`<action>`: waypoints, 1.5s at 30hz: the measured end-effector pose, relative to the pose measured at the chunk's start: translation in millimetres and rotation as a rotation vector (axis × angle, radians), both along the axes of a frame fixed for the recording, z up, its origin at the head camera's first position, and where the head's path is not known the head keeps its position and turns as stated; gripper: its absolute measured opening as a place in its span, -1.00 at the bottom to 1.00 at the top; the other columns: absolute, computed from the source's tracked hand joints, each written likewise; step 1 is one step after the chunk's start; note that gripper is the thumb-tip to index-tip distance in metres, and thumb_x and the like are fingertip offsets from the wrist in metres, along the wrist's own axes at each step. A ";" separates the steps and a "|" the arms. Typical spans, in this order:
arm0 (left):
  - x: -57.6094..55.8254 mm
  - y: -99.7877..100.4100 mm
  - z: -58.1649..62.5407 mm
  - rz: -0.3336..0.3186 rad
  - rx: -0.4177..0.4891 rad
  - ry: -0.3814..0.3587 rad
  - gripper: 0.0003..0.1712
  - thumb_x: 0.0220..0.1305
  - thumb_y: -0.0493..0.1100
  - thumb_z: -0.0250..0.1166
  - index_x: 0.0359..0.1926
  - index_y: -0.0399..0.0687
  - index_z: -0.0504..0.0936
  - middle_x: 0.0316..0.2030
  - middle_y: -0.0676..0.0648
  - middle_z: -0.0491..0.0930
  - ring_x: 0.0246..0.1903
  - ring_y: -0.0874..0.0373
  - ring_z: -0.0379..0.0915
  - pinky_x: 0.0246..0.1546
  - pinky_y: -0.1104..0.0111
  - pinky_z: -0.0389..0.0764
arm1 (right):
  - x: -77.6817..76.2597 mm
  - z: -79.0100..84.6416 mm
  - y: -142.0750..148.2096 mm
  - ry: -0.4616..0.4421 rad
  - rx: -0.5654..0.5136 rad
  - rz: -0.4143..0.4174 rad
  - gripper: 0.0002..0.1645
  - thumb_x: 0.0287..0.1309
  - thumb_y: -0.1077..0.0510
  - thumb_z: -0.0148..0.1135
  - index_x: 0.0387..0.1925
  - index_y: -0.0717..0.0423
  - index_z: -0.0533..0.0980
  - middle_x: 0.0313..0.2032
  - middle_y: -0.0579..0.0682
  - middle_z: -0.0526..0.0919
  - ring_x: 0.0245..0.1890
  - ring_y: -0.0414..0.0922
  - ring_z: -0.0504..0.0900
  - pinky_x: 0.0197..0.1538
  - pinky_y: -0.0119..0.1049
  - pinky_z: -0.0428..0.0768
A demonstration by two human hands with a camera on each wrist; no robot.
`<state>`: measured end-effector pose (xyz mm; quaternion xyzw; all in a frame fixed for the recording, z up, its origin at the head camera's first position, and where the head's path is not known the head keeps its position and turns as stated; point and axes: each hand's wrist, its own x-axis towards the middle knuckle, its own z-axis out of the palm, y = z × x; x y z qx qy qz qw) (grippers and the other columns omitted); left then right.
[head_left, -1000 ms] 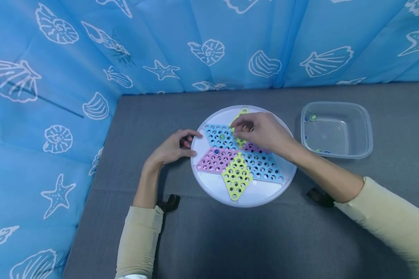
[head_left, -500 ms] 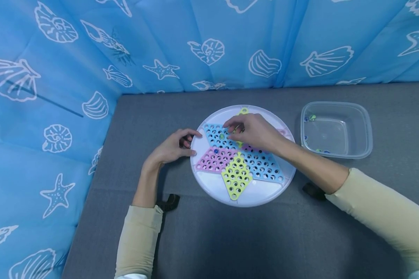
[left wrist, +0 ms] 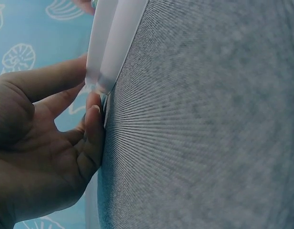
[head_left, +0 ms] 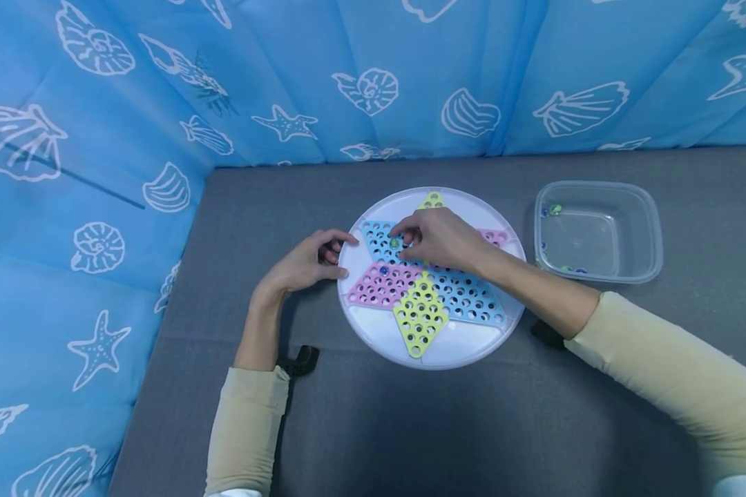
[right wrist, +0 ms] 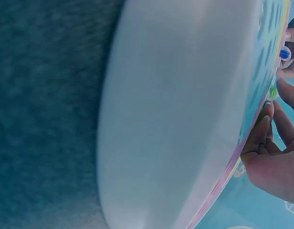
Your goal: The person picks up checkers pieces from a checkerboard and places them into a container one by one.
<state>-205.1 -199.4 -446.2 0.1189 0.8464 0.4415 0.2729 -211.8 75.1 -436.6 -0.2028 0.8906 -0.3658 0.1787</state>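
A round white Chinese checkers board (head_left: 363, 331) lies on the table, with a star of blue, pink and yellow holed fields. My left hand (head_left: 307, 261) grips its left rim; in the left wrist view, fingertips reach to the rim's underside. Over the upper left blue field, my right hand (head_left: 440, 240) has its thumb and forefinger apart beside a green marble (head_left: 394, 242) sitting in a hole. The right wrist view places this green marble (right wrist: 273, 91) between the fingertips; firm contact cannot be made out. A dark blue marble (head_left: 383, 270) sits in the pink field.
Right of the board stands a clear plastic container (head_left: 649, 235) with several marbles along its left and front sides. The grey tabletop (head_left: 410, 428) meets a blue shell-patterned curtain (head_left: 323, 76) at the back and left.
My right hand has moved left and slightly down from the yellow field to the green marble. The left hand stays at the rim, and both marbles keep their places.
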 end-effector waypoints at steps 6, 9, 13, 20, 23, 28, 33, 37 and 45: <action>0.7 -1.5 0.0 0.001 0.013 -0.005 -0.42 0.17 -0.41 0.37 0.23 -0.11 0.51 -0.04 -0.20 0.28 -0.16 -0.05 0.28 -0.08 0.18 0.29 | -2.7 0.7 -7.6 0.022 0.047 0.004 -0.63 0.09 0.08 0.47 -0.02 0.02 0.70 -0.40 -0.09 0.61 -0.56 -0.13 0.48 -0.33 -0.23 0.43; 0.7 -2.4 -1.5 0.000 0.012 0.001 -0.43 0.18 -0.40 0.37 0.23 -0.11 0.51 -0.04 -0.19 0.28 -0.16 -0.04 0.28 -0.08 0.19 0.30 | -3.5 0.5 -11.6 0.017 0.069 -0.017 -0.65 0.11 0.04 0.47 -0.05 0.00 0.70 -0.42 -0.10 0.61 -0.61 -0.14 0.48 -0.41 -0.24 0.43; 1.6 -2.3 -2.4 0.002 0.012 0.002 -0.45 0.19 -0.38 0.37 0.22 -0.09 0.51 -0.06 -0.16 0.29 -0.17 -0.02 0.27 -0.09 0.19 0.30 | -2.7 0.1 -15.3 0.038 0.107 -0.036 -0.66 0.10 -0.01 0.47 -0.09 0.00 0.71 -0.43 -0.10 0.62 -0.63 -0.15 0.50 -0.47 -0.25 0.43; 1.6 -2.6 -3.5 0.005 0.008 0.004 -0.45 0.19 -0.38 0.38 0.21 -0.07 0.52 -0.07 -0.16 0.30 -0.18 -0.02 0.27 -0.10 0.19 0.30 | -2.6 -0.6 -16.0 0.081 0.111 -0.041 -0.75 0.15 0.04 0.43 -0.13 0.01 0.72 -0.47 -0.11 0.65 -0.63 -0.17 0.52 -0.47 -0.25 0.43; 0.9 -3.0 -3.5 0.003 0.005 0.006 -0.46 0.19 -0.37 0.37 0.21 -0.06 0.52 -0.06 -0.16 0.30 -0.17 -0.03 0.28 -0.09 0.19 0.30 | -3.6 0.3 -14.4 0.075 0.096 -0.049 -0.78 0.16 0.05 0.43 -0.15 0.00 0.74 -0.49 -0.12 0.66 -0.62 -0.17 0.51 -0.43 -0.25 0.41; 1.2 -2.7 -2.6 -0.005 0.017 0.006 -0.47 0.20 -0.37 0.37 0.21 -0.09 0.52 -0.06 -0.17 0.29 -0.17 -0.04 0.27 -0.09 0.18 0.30 | -3.8 0.2 -11.2 0.067 0.069 -0.044 -0.78 0.15 0.05 0.43 -0.15 -0.03 0.75 -0.50 -0.14 0.67 -0.63 -0.19 0.49 -0.42 -0.25 0.38; 2.1 -2.1 -4.4 -0.004 0.022 0.007 -0.48 0.21 -0.38 0.37 0.20 -0.11 0.53 -0.08 -0.18 0.28 -0.20 -0.03 0.26 -0.11 0.19 0.30 | -2.1 2.4 -6.6 0.033 0.050 -0.043 -0.77 0.14 0.06 0.43 -0.14 -0.05 0.75 -0.45 -0.15 0.71 -0.63 -0.18 0.52 -0.38 -0.24 0.40; 1.8 -1.9 -4.3 0.010 0.021 0.017 -0.49 0.20 -0.39 0.37 0.18 -0.10 0.54 -0.09 -0.16 0.28 -0.21 -0.01 0.26 -0.12 0.20 0.30 | -1.6 6.0 -0.5 0.017 0.044 -0.057 -0.77 0.13 0.05 0.43 -0.14 -0.06 0.75 -0.31 -0.16 0.75 -0.43 -0.16 0.55 -0.26 -0.23 0.42; 0.4 -0.6 -3.5 0.021 0.022 0.020 -0.48 0.18 -0.40 0.38 0.18 -0.10 0.55 -0.07 -0.17 0.29 -0.20 -0.02 0.27 -0.12 0.21 0.32 | 0.5 10.6 12.1 0.017 -0.011 -0.076 -0.75 0.09 0.08 0.47 -0.14 -0.07 0.75 -0.18 -0.13 0.75 -0.24 -0.16 0.55 -0.15 -0.21 0.43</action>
